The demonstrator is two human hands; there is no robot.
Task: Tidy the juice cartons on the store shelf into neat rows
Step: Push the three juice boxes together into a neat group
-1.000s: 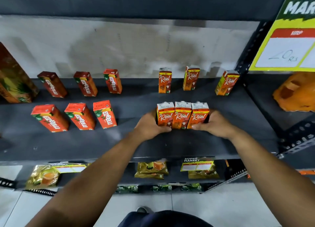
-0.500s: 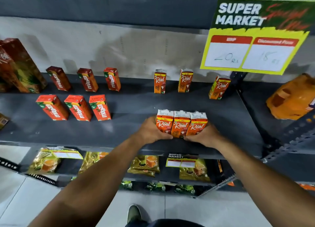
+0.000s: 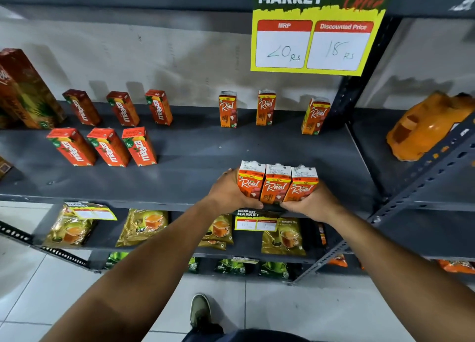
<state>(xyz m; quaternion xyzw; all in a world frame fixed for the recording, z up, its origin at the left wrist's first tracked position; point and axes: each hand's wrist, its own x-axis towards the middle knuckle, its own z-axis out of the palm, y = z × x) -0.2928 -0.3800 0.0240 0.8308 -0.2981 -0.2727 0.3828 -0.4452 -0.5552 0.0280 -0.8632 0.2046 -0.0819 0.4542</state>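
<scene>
Three orange Real juice cartons (image 3: 276,183) stand pressed side by side at the front edge of the dark grey shelf (image 3: 195,166). My left hand (image 3: 228,191) grips the left end of the trio and my right hand (image 3: 312,200) grips the right end. Three more Real cartons stand spaced apart at the back: one (image 3: 228,109), a second (image 3: 266,108), and a tilted third (image 3: 314,116) near the upright. To the left, red Maaza cartons stand in a back row (image 3: 123,108) and a front row (image 3: 109,146), three in each.
A tall dark red carton (image 3: 24,89) stands at the far left. A yellow price sign (image 3: 314,35) hangs above the shelf. A perforated steel upright (image 3: 359,94) bounds the right end, with an orange pack (image 3: 426,125) beyond. Tea packets (image 3: 144,226) fill the shelf below.
Both hands have drawn the three pressed Real cartons toward the shelf's front edge. The camera has tilted, bringing the price sign and the floor further into view.
</scene>
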